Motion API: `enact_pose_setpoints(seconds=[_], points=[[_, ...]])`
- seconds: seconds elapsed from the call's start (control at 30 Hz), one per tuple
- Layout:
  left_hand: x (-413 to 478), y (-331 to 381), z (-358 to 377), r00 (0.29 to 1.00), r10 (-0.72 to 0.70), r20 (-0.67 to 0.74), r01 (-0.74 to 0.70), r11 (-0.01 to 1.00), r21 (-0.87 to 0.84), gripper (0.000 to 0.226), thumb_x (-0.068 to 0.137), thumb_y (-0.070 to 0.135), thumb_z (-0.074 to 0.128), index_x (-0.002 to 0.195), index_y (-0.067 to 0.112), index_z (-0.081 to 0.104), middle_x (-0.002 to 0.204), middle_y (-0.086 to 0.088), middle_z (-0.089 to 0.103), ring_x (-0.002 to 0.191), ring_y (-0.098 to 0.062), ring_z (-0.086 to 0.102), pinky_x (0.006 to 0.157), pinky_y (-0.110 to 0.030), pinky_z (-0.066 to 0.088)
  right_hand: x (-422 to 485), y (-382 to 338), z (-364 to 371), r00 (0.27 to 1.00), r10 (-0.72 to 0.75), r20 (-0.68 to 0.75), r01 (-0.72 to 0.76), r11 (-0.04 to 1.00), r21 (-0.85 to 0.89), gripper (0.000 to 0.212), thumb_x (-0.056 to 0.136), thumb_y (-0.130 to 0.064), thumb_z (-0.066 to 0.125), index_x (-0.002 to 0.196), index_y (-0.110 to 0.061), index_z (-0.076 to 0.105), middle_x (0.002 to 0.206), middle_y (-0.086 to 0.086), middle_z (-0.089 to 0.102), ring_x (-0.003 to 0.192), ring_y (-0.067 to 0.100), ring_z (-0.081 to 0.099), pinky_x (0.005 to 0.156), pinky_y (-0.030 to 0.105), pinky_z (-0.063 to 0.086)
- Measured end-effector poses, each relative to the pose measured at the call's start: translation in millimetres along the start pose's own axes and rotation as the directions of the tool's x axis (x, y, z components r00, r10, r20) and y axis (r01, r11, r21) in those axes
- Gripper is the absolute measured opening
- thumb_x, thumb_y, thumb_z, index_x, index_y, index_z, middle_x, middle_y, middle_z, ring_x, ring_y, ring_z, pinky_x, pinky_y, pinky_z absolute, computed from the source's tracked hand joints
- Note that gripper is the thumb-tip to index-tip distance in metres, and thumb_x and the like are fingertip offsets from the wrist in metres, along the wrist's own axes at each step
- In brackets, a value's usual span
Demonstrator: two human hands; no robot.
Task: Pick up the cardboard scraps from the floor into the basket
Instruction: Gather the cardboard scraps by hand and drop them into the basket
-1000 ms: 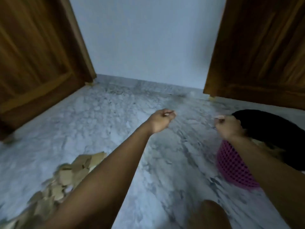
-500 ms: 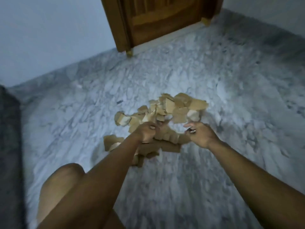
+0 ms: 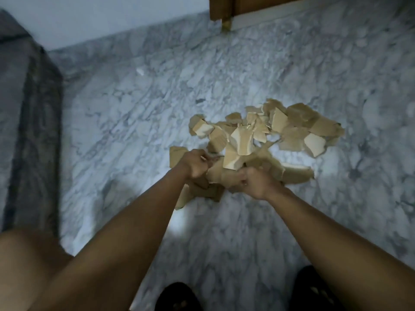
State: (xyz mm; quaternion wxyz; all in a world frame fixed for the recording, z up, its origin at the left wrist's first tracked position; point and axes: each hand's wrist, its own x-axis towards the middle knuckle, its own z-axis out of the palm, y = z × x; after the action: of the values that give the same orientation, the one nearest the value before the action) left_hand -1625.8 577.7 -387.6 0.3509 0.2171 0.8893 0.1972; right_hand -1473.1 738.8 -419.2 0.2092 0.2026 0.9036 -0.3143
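On the floor (image 3: pixel 224 232), left hand (image 3: pixel 195 163) and right hand (image 3: pixel 258 184) grip cardboard scraps (image 3: pixel 292 131)

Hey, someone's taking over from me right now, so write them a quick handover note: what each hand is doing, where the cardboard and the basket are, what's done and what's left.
Left hand: fingers curled round pieces at the near left edge of the cardboard scraps.
Right hand: gripping scraps at the near edge, close beside the left.
Scraps: one heap on the marble floor. The basket is not in view.
Done: both hands have a grip; nothing is lifted clear yet.
Left: lift the handfuls, drop them in the basket, repeat for the remaining heap.
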Motion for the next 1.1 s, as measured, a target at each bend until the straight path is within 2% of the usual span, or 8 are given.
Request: enact_pose_setpoints(seconds=[0.2, 0.33, 0.53, 0.63, 0.77, 0.87, 0.97, 1.1], points=[[-12.8, -60.5, -23.3, 0.986, -0.16, -0.054, 0.161, 0.987, 0.013, 0.041, 0.077, 0.049, 0.071, 0.113, 0.029, 0.066, 0.12, 0.004, 0.064, 0.108, -0.019, 0.059, 0.085, -0.027, 0.047, 34.2, -55.9, -21.9, 0.998, -0.063, 0.023, 0.067, 0.982, -0.178, 0.045, 0.087, -0.027, 0.069, 0.13, -0.03, 0.061, 0.127, 0.005, 0.063, 0.112, 0.026, 0.062, 0.083, 0.027, 0.047], [-19.1, -95.5, -9.2, 0.982, -0.163, -0.093, 0.171, 0.982, 0.081, 0.054, 0.069, 0.055, 0.073, 0.115, 0.03, 0.06, 0.117, 0.0, 0.065, 0.108, -0.023, 0.06, 0.092, -0.033, 0.05, 56.6, -83.9, 1.1, 0.981, -0.185, 0.059, 0.194, 0.915, -0.353, 0.054, 0.079, -0.04, 0.074, 0.13, -0.031, 0.058, 0.131, 0.0, 0.059, 0.129, 0.027, 0.048, 0.102, 0.044, 0.044], [-35.4, -132.5, 49.6, 0.967, -0.159, -0.2, 0.208, 0.944, 0.255, 0.096, 0.056, 0.065, 0.079, 0.131, 0.022, 0.037, 0.129, -0.005, 0.039, 0.119, -0.03, 0.039, 0.09, -0.049, 0.048, 65.8, -95.2, 51.2, 0.983, -0.173, -0.065, 0.089, 0.751, -0.654, 0.087, 0.074, -0.063, 0.07, 0.143, -0.018, 0.041, 0.149, 0.008, 0.031, 0.141, 0.037, 0.023, 0.113, 0.063, 0.011], [-35.1, -140.6, 59.4, 0.966, -0.081, -0.246, 0.15, 0.95, 0.274, 0.093, 0.059, 0.065, 0.075, 0.133, 0.027, 0.033, 0.13, -0.002, 0.041, 0.118, -0.028, 0.038, 0.087, -0.046, 0.046, 68.2, -82.5, 66.8, 0.921, -0.33, -0.206, 0.148, 0.787, -0.6, 0.08, 0.068, -0.054, 0.079, 0.132, -0.02, 0.045, 0.135, 0.002, 0.048, 0.135, 0.026, 0.039, 0.114, 0.066, -0.004], [-34.7, -141.9, 56.6, 0.976, 0.024, -0.215, 0.051, 0.94, 0.337, 0.095, 0.062, 0.064, 0.07, 0.142, 0.034, 0.028, 0.134, -0.001, 0.035, 0.123, -0.029, 0.034, 0.09, -0.047, 0.046, 59.8, -72.0, 73.4, 0.84, -0.457, -0.291, 0.256, 0.808, -0.531, 0.05, 0.07, -0.036, 0.08, 0.107, -0.028, 0.047, 0.083, -0.01, 0.069, 0.093, 0.019, 0.068, 0.12, 0.059, -0.01], [-33.3, -143.2, 46.5, 0.99, 0.046, -0.136, 0.0, 0.947, 0.32, 0.103, 0.058, 0.061, 0.074, 0.143, 0.033, 0.022, 0.136, -0.001, 0.032, 0.122, -0.03, 0.035, 0.091, -0.045, 0.05, 65.6, -80.2, 66.5, 0.906, -0.254, -0.338, 0.23, 0.967, -0.109, 0.023, 0.073, -0.032, 0.08, 0.091, -0.029, 0.066, 0.08, -0.012, 0.072, 0.087, 0.013, 0.067, 0.119, 0.051, 0.022], [-35.0, -150.0, 36.0, 0.991, -0.03, -0.128, 0.073, 0.933, 0.351, 0.117, 0.043, 0.067, 0.078, 0.138, 0.03, 0.021, 0.129, -0.004, 0.039, 0.116, -0.028, 0.04, 0.089, -0.044, 0.048, 70.7, -92.7, 39.3, 0.974, -0.077, -0.214, 0.175, 0.854, 0.49, 0.027, 0.066, -0.028, 0.092, 0.084, -0.018, 0.075, 0.082, -0.009, 0.075, 0.079, 0.01, 0.07, 0.085, 0.041, 0.056], [-36.0, -165.9, 26.7, 0.985, -0.105, -0.138, 0.159, 0.86, 0.484, 0.096, 0.047, 0.072, 0.072, 0.124, 0.027, 0.036, 0.114, -0.003, 0.058, 0.111, -0.027, 0.049, 0.087, -0.042, 0.039, 67.8, -97.6, 7.4, 0.996, -0.089, 0.011, 0.081, 0.949, 0.305, 0.06, 0.07, -0.04, 0.09, 0.119, -0.014, 0.067, 0.088, -0.014, 0.066, 0.084, 0.001, 0.061, 0.071, 0.017, 0.046]])
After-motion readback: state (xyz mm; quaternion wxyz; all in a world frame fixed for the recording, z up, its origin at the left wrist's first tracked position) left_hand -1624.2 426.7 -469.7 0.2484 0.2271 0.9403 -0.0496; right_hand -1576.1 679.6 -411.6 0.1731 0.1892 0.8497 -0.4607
